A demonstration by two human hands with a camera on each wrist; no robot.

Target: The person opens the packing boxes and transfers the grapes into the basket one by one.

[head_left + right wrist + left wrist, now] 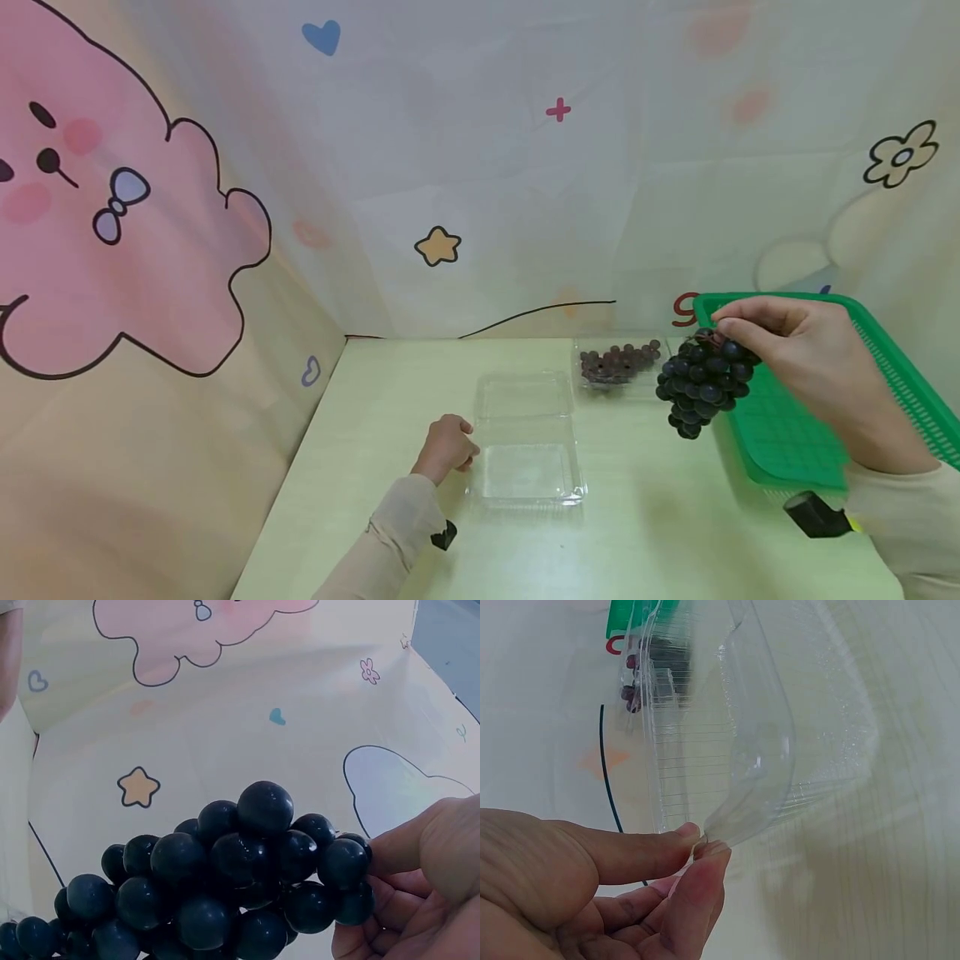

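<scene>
A bunch of dark grapes (707, 379) hangs in the air from my right hand (817, 367), whose thumb and fingers pinch it at the stem end. In the right wrist view the grapes (202, 892) fill the lower part, and the stem is mostly hidden. On the table lies a clear plastic clamshell box (525, 502) with its lid (525, 396) folded back. My left hand (447, 447) pinches the left edge of this box between thumb and forefinger, as the left wrist view shows at the box's rim (718, 838).
A green plastic basket (795, 425) stands at the right, behind and below my right hand. Near the back wall sits another clear box (660, 367) with reddish grapes (618, 364) in it. A printed cloth (487, 167) hangs behind the table (360, 500).
</scene>
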